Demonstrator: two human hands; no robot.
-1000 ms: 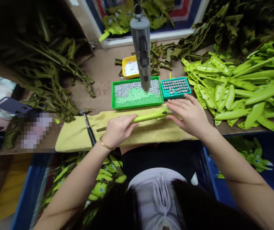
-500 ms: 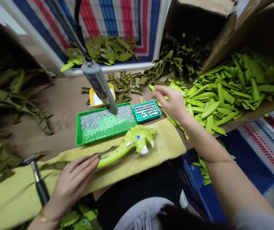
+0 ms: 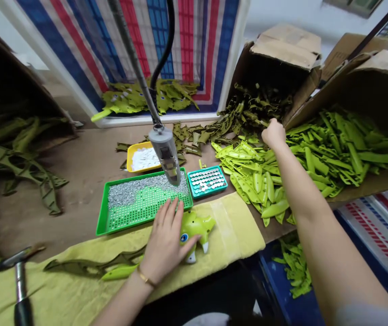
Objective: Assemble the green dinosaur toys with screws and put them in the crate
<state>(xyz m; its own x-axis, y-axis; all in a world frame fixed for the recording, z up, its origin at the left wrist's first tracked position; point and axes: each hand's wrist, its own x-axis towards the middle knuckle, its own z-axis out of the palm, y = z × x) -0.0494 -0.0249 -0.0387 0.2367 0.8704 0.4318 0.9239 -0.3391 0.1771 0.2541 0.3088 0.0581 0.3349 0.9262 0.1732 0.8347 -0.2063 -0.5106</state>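
Head view: left hand lies open on the stuffed green dinosaur beside the tray; right hand bunches above lime fabric pieces, any grasp unclear.

Lime-green toy dinosaur on yellow towel

Striped red/white/blue tarp = main bg, w/ white rim along its lower edge. Above & right of tarp: white wall. Right of tarp: open cardboard boxes, flaps up. Left of tarp: dark box, inside mostly in shadow. Below tarp: brown wooden bench top. Lower R of tarp: 2nd striped sheet. Light even, bright, source not visible.
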